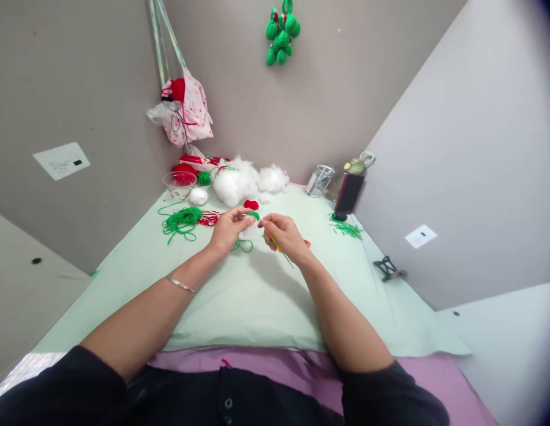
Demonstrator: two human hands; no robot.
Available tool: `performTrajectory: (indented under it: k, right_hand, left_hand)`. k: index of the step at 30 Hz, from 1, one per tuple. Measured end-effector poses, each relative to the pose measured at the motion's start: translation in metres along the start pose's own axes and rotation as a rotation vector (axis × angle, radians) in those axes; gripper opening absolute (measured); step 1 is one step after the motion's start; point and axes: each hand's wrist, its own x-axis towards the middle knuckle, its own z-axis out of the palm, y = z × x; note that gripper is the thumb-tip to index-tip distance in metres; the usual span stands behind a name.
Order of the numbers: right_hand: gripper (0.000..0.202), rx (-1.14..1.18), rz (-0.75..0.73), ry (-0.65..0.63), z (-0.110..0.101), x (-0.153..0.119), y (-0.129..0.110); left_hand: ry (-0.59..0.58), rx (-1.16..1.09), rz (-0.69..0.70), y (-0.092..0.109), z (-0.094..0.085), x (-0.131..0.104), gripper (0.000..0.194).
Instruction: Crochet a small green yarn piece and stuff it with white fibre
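Observation:
Between thumb and fingers my left hand (232, 229) pinches a small green crochet piece (254, 215). My right hand (284, 235) is closed around a crochet hook (287, 259) with a yellow grip, its thin metal end slanting down toward me. The hook's other end meets the green piece. Green yarn (243, 245) trails below my left hand onto the cloth. Just beyond the fingers lies a small red crochet piece (251, 205). An orange bit shows behind my right hand, too hidden to name.
Left of my hands lies a tangle of green yarn (182, 222). White stuffing (237, 182), a clear tub (179, 184) and a white ball (198, 196) stand behind. A phone (349, 193), a glass (319, 181), green yarn scraps (349, 229) and a black stand (389, 268) are to the right.

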Motion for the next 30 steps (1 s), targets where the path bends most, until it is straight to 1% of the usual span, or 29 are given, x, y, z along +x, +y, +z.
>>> performTrajectory:
  k: [4, 9, 13, 18, 23, 30]
  right_hand:
    - [0.017, 0.08, 0.066, -0.091, 0.002, -0.001, -0.001]
    - [0.019, 0.199, 0.136, -0.119, 0.001, 0.002, -0.001]
    - [0.022, 0.284, 0.192, -0.168, -0.001, 0.003, -0.002]
    - [0.017, 0.318, 0.228, -0.196, -0.003, 0.005, -0.002]
    - [0.016, 0.26, 0.177, -0.13, -0.001, 0.007, 0.001]
    - [0.017, -0.003, -0.015, 0.083, 0.02, 0.0, 0.006]
  left_hand:
    - [0.043, 0.059, 0.031, -0.001, -0.001, 0.0, 0.034]
    - [0.061, 0.098, 0.067, -0.001, -0.001, -0.001, 0.03]
    - [0.059, 0.103, 0.093, 0.0, 0.001, -0.003, 0.029]
    - [0.068, 0.097, 0.107, 0.0, 0.005, -0.006, 0.032]
    - [0.06, 0.074, 0.096, 0.0, 0.008, -0.008, 0.034]
    - [0.024, 0.024, 0.027, -0.001, 0.004, -0.004, 0.027]
